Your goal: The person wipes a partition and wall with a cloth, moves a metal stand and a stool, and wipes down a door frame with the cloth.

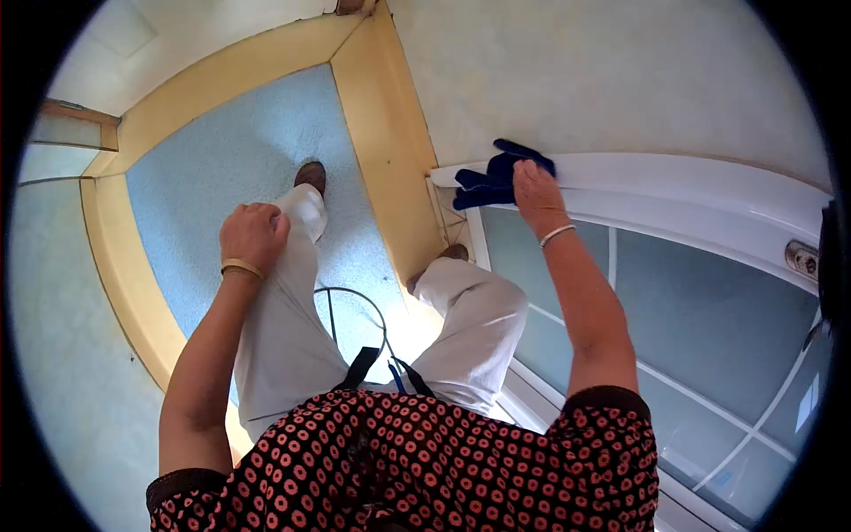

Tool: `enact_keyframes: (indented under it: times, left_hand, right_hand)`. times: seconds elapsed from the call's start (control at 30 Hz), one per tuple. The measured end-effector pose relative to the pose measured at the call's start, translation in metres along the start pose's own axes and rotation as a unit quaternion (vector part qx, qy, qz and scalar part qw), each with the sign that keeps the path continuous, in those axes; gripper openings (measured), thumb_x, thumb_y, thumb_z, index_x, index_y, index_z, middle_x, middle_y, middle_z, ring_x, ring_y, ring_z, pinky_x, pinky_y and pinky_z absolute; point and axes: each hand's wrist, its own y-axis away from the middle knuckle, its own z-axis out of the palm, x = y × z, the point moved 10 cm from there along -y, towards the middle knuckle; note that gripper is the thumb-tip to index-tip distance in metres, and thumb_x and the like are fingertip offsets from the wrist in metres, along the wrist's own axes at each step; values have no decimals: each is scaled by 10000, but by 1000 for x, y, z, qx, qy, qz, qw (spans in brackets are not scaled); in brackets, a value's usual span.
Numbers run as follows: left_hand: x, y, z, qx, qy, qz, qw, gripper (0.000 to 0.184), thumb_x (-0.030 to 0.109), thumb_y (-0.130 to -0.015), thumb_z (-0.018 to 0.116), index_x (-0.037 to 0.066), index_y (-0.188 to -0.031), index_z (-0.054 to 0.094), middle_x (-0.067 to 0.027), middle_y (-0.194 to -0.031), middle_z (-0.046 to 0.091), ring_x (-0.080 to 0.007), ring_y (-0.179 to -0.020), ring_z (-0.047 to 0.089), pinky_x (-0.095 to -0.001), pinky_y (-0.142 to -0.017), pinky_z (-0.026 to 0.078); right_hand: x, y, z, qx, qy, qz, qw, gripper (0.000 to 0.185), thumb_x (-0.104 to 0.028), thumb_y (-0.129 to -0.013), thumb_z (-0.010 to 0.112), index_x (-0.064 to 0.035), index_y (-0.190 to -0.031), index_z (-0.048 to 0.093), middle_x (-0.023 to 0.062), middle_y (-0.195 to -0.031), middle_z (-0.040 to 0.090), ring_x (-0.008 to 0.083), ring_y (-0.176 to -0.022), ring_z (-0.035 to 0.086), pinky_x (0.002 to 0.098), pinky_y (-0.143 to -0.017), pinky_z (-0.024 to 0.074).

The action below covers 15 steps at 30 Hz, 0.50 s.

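Note:
A dark blue cloth glove [487,184] hangs from my right hand [538,193], which pinches it with the fingers pressed together. The glove's limp fingers spread to the left, in front of the white door's top rail; whether a second glove is bunched with it I cannot tell. My left hand [253,238] hovers over my left thigh, loosely curled with its back toward me. No object shows in it, though its fingertips are hidden.
A white door [638,182] with frosted panes and a metal lock [802,259] stands open at my right. Ahead, a yellow wooden frame [377,133] surrounds a blue speckled floor [239,133], where one shoe rests. A dark cable loop [383,310] hangs between my legs.

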Motion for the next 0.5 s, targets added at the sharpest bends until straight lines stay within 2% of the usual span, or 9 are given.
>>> enact_keyframes:
  times: [0.07,0.13,0.2,0.23,0.3,0.37,0.4,0.43,0.5]
  left_hand:
    - [1,0,1,-1,-6,3,1000,208,268,-768,563,98,-801,680,-77,-835,652,-259,-799,587,-394,-722,468]
    - [3,-1,-1,-5,-8,2,1000,208,267,-767,563,99,-801,680,-78,-840,652,-259,-800,587,-396,-725,467]
    - [3,-3,-1,-6,-6,1,1000,207,266,-766,564,99,-801,681,-81,-841,651,-260,-801,587,-397,-725,468]
    - [2,-1,1,-11,-2,-2,1000,207,266,-766,565,98,-800,681,-83,-841,651,-261,-802,588,-398,-725,469]
    - [2,0,0,-9,7,-2,1000,208,268,-767,567,97,-800,681,-85,-842,651,-262,-805,589,-397,-725,471]
    - [2,2,1,-10,17,-3,1000,210,271,-768,569,96,-799,681,-87,-842,651,-263,-808,590,-397,-725,473]
    - [3,1,0,-4,14,0,1000,211,273,-768,571,95,-798,681,-88,-841,651,-263,-811,591,-397,-724,474]
    - [4,1,-1,1,9,4,1000,212,275,-768,573,95,-797,681,-89,-840,650,-263,-814,592,-397,-724,474]
    - [3,1,1,3,9,3,1000,211,275,-769,572,97,-798,682,-87,-838,651,-261,-816,593,-396,-725,474]
  right_hand:
    - [-6,-1,31,-8,-42,17,999,223,-91,-768,494,0,-965,546,92,-938,525,222,-935,495,304,-790,440]
    - [-13,-6,43,44,-79,-3,996,219,-98,-774,485,-2,-960,549,100,-918,521,233,-903,498,312,-782,441]
    - [-12,-8,62,-6,-46,-27,999,220,-91,-782,480,0,-969,553,108,-911,524,242,-883,505,325,-778,443]
    - [-6,-7,56,-31,-59,4,998,223,-89,-778,484,-1,-969,556,105,-910,525,240,-887,505,332,-783,441]
    - [3,-3,23,-58,-69,37,995,225,-87,-774,487,-2,-970,559,102,-910,527,237,-890,506,339,-787,439]
    - [18,6,-52,35,-33,52,998,120,-88,-765,484,-47,-876,509,116,-837,525,276,-822,551,389,-722,455]
    - [19,16,-84,113,58,13,992,90,-102,-760,495,-62,-838,517,96,-842,523,251,-852,535,361,-735,445]
    - [30,15,-91,-3,59,35,998,274,-105,-755,508,-11,-1007,565,101,-933,499,244,-913,488,363,-781,427]
    - [34,23,-130,21,97,21,995,275,-102,-750,509,-11,-1003,566,96,-936,493,242,-906,485,361,-785,425]
